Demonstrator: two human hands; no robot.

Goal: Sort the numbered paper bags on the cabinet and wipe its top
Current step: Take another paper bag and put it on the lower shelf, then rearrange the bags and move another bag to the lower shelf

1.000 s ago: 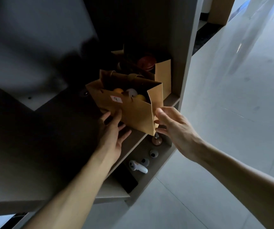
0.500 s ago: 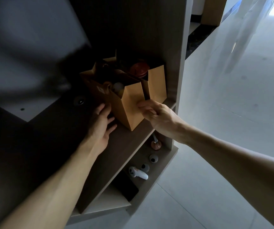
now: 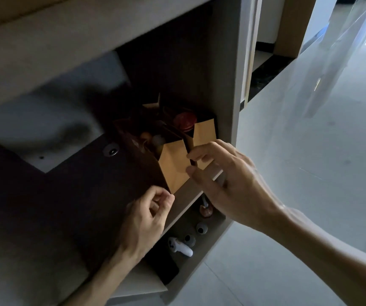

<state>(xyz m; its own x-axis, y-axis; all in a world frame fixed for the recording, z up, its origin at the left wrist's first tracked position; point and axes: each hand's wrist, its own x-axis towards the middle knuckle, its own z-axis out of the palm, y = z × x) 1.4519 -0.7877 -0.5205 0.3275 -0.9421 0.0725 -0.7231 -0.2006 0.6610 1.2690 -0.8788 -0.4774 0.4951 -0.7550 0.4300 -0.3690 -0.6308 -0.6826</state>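
Note:
Two brown paper bags stand side by side on a dim cabinet shelf (image 3: 184,202). The near bag (image 3: 174,166) holds several small round items, and its label is in shadow and unreadable. The far bag (image 3: 204,131) sits against the cabinet's right wall, with a red round lid (image 3: 184,121) showing above it. My right hand (image 3: 228,184) reaches in from the right, with forefinger and thumb tips apart at the near bag's right edge, where the two bags meet. My left hand (image 3: 146,219) is curled into a loose fist at the near bag's bottom front corner, with nothing in it.
The cabinet's right side panel (image 3: 232,85) closes off the shelf just past the far bag. On the lower shelf lie a white controller (image 3: 180,248), small round objects (image 3: 200,227) and a brown knob-like item (image 3: 206,209). Pale tiled floor (image 3: 310,195) spreads out to the right.
The near bag has slid deeper onto the shelf, up against the far bag. My left hand has curled shut at its corner, and my right hand has moved to its right edge.

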